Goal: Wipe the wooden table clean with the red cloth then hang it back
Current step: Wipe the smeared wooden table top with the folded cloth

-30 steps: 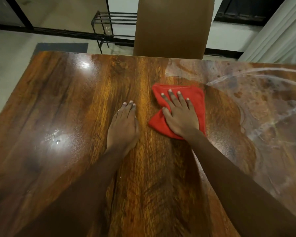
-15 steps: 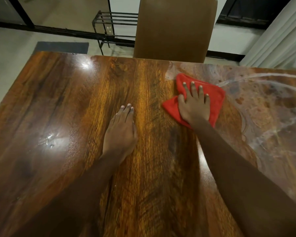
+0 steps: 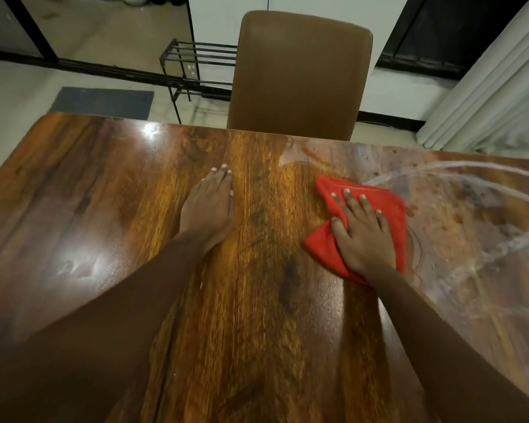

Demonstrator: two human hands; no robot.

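A folded red cloth [image 3: 388,206] lies flat on the glossy wooden table [image 3: 104,209], right of centre. My right hand [image 3: 362,236] presses down on it with fingers spread, covering its middle. My left hand [image 3: 209,206] rests palm-down on the bare wood to the left of the cloth, fingers together, holding nothing. Whitish smear arcs [image 3: 458,175] mark the table's right part, just beyond the cloth.
A brown padded chair [image 3: 300,74] stands against the table's far edge. Behind it to the left is a black metal rack [image 3: 196,65] and a grey floor mat [image 3: 104,102]. White curtains [image 3: 495,96] hang at the far right.
My right hand slid the cloth away toward the far edge, then back toward me and a little to the right. My left hand stayed planted on the wood.
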